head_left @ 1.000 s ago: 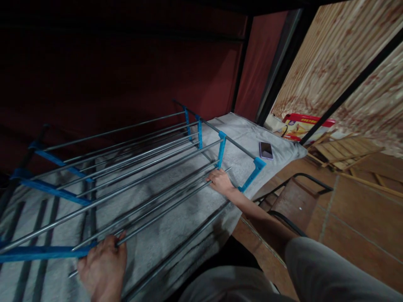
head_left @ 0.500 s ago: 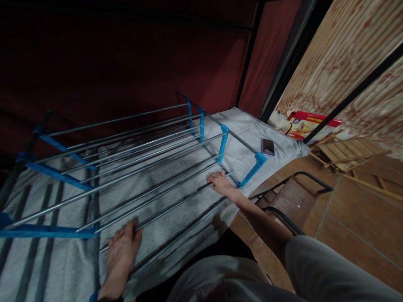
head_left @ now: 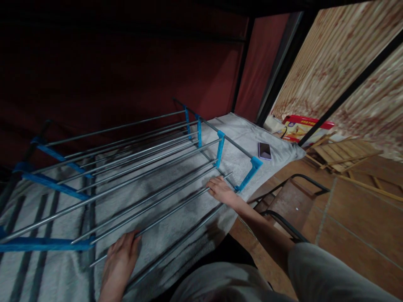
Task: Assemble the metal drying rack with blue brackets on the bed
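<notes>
In the head view, a grey metal rod (head_left: pixel 171 214) lies slantwise low over the blanket, both of its ends visible. My left hand (head_left: pixel 121 260) is closed round it near its left end. Close to the right end, my right hand (head_left: pixel 221 191) also has its fingers curled over the rod. Just beyond is a rack of metal tubes joined by blue plastic brackets (head_left: pixel 222 149), lying on its side. The blue bracket (head_left: pixel 250 176) stands nearest my right hand. A thicker tube (head_left: pixel 182 243) runs below the rod on my side.
A grey blanket (head_left: pixel 242 130) covers the surface, with a phone (head_left: pixel 264 151) on it. Dark red panels (head_left: pixel 201 75) rise behind. To the right are a metal-framed chair (head_left: pixel 289 201), a folded wooden piece (head_left: pixel 346 153), a red and yellow box (head_left: pixel 302 128) and a striped curtain (head_left: pixel 340 63).
The view has shifted slightly, so the rack sits a little lower and farther left. Both hands keep their hold on the rod, whose left end shows slightly farther left and lower.
</notes>
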Demonstrator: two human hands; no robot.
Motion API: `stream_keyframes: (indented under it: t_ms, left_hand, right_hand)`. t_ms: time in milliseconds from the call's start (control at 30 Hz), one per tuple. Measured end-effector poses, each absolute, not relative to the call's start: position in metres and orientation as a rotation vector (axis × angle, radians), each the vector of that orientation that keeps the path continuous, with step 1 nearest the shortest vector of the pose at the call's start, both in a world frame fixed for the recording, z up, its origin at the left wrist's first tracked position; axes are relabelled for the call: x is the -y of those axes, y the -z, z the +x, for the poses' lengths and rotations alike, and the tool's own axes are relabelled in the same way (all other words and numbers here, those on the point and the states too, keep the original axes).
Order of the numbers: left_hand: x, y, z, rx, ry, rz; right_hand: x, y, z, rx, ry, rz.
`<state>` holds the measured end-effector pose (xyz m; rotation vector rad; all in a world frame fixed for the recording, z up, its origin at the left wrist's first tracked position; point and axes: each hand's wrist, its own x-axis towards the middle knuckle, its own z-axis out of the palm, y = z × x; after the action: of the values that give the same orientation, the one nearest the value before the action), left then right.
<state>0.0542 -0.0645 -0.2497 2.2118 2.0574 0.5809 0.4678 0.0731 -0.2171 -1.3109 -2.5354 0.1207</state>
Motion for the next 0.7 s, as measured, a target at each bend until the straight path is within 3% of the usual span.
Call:
stream_keyframes:
  t_ms: [367, 700]
  left_hand:
    - [0.098, 0.216, 0.045, -1.975, -0.788, 2.255]
    - [0.103, 0.19, 0.066, -1.969, -0.926, 2.368]
  right_hand:
    - [-0.008, 0.116, 0.472, 2.431, 0.112, -1.167]
    - [-0.007, 0.113, 0.493, 2.357, 0.155, -1.148]
